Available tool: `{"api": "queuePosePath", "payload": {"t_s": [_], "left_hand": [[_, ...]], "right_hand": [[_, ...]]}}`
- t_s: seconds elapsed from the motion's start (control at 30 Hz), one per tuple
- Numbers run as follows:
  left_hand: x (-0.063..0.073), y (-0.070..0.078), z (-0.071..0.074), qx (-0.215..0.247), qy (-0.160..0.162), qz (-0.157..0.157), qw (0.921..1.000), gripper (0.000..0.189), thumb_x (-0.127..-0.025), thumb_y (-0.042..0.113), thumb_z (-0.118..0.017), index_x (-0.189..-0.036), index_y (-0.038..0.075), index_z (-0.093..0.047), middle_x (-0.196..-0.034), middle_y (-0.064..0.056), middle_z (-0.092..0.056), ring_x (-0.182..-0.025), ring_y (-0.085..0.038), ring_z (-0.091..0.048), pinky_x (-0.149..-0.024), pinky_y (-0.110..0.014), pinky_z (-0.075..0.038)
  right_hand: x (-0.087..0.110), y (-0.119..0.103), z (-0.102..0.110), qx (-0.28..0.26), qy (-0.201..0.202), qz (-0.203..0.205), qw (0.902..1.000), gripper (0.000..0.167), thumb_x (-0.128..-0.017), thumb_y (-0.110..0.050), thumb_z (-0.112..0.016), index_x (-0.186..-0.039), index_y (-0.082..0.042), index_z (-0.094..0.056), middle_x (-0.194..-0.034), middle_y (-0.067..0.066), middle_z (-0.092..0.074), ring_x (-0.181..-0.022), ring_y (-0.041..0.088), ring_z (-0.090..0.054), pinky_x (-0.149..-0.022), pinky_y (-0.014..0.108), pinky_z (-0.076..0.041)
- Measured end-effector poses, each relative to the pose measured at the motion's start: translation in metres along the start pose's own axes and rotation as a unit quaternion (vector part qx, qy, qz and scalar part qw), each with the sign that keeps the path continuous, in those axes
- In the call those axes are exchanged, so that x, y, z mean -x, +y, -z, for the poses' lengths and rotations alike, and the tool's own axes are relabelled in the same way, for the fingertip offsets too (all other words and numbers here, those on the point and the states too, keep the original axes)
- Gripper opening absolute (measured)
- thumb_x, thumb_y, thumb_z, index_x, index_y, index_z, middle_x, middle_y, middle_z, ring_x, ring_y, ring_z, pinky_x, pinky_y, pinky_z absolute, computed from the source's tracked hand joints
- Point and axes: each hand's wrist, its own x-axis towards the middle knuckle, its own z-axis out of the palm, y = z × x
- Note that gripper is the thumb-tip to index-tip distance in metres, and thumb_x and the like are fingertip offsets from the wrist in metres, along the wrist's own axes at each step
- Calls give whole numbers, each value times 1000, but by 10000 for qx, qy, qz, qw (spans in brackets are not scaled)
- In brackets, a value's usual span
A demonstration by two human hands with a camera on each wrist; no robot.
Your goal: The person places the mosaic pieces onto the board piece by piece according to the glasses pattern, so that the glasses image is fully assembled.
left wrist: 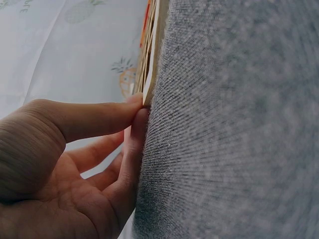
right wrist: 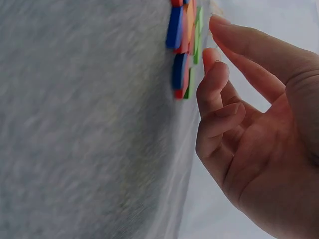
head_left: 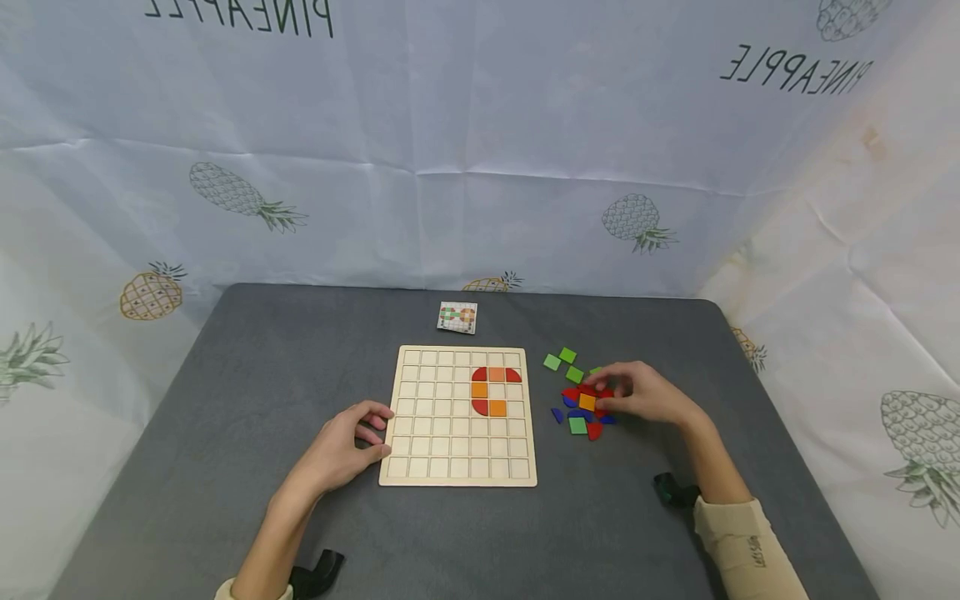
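In the head view a pale wooden grid board (head_left: 427, 429) lies on the grey table. On its right part sit red quarter-round tiles (head_left: 480, 407) and orange square tiles (head_left: 497, 408). The left hand (head_left: 341, 446) touches the board's left edge with thumb and fingertips, set apart along it. Over the loose pile to the right is the right hand (head_left: 641, 392), fingers loosely bent and nothing between thumb and fingertips in the right wrist view. The pile holds an orange square (head_left: 587, 402), red pieces (head_left: 595, 431), blue pieces (head_left: 557, 415) and a green square (head_left: 577, 426).
More green squares (head_left: 567, 356) lie at the back of the pile. Behind the board is a small card (head_left: 457, 317) printed with a coloured pattern. A pineapple-print cloth (head_left: 450, 225) hangs behind and beside the table (head_left: 300, 333).
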Motion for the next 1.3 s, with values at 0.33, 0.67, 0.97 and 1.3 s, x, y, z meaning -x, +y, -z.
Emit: {"api": "queuePosePath", "payload": {"t_s": [0.33, 0.67, 0.97, 1.3], "left_hand": [[0, 0, -1, -6, -16, 5, 10000, 43, -91, 3, -85, -131, 6, -69, -116, -11, -69, -96, -16, -71, -83, -32, -60], [1, 0, -1, 39, -23, -21, 10000, 44, -90, 3, -86, -131, 5, -69, -116, -11, -70, -95, -16, -71, -82, -32, -60], [1, 1, 0, 15, -26, -76, 10000, 44, -90, 4, -86, -131, 5, -69, -116, -11, -70, -96, -16, -71, -82, -31, -60], [-1, 0, 1, -11, -16, -31, 10000, 43, -91, 2, -85, -131, 6, -69, -116, -10, -70, -96, -15, -71, -83, -31, -60]], "right_hand": [[8, 17, 2, -150, -166, 1, 9997, 25, -95, -10, -83, -119, -7, -79, -103, 10, -75, -64, 5, -53, -57, 21, -46], [9, 11, 2, 15, -226, -38, 9997, 23, -93, -17, -87, -112, -8, -80, -97, 6, -68, -69, 6, -52, -59, 22, -47], [8, 15, 6, 55, -264, 98, 9996, 16, -96, -17, -84, -109, -9, -81, -95, 2, -67, -64, 4, -49, -58, 21, -45], [7, 24, 12, -77, -600, 112, 9981, 26, -93, -18, -87, -116, -10, -80, -97, 8, -67, -67, 6, -53, -59, 22, -49]]}}
